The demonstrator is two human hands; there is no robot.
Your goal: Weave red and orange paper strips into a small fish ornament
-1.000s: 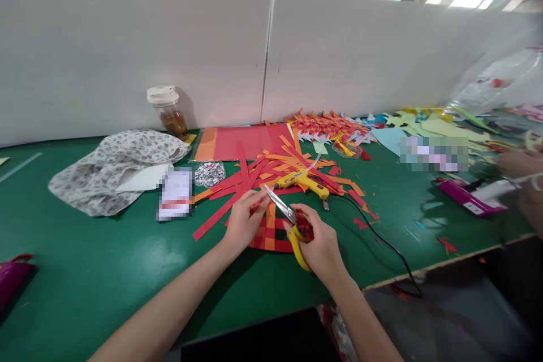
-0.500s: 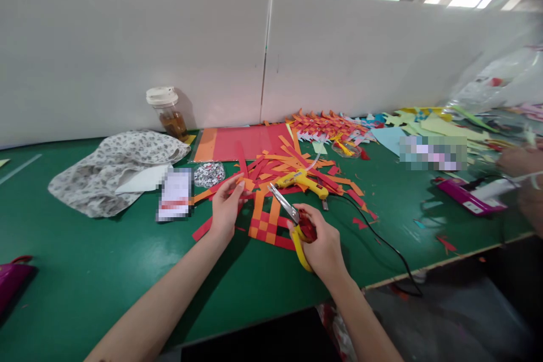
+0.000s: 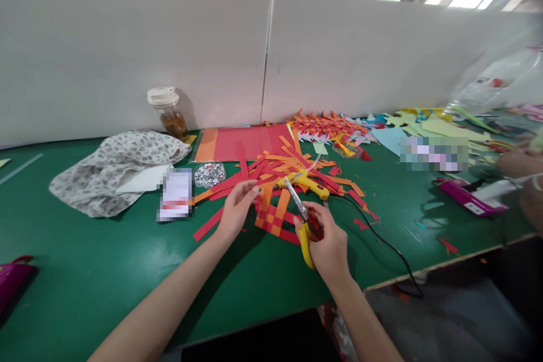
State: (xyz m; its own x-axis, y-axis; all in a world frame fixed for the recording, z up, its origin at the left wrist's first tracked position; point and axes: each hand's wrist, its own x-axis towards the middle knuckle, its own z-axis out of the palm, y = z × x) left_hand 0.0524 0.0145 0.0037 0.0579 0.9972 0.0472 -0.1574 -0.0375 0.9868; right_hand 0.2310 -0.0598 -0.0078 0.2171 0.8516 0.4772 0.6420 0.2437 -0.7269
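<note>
a woven piece (image 3: 271,220) of red and orange strips is between the two hands, over the near middle of the green desk (image 3: 127,266), with a checkered patch at its lower left and loose strip ends reaching away from the person; i cannot tell whether it lies flat. the left hand (image 3: 236,209) is at its upper left edge, fingers bent and thumb close to them, though i cannot tell whether they pinch a strip. the right hand (image 3: 328,246) has its fingers wrapped around the yellow and red handles of a pair of scissors (image 3: 304,212), whose blades point up and to the left, near the woven piece. just beyond, a yellow glue gun (image 3: 313,184) lies against a pile of cut strips (image 3: 271,167), its black cord (image 3: 390,244) running off to the right. behind the pile is a red and orange sheet (image 3: 254,144); left of it are a heap of small black and white bits (image 3: 210,174), a patterned cloth (image 3: 114,164) and a lidded cup (image 3: 168,113) of amber liquid. at the far right, another person's hand (image 3: 518,162) shows blurred near a purple box (image 3: 470,198).
</note>
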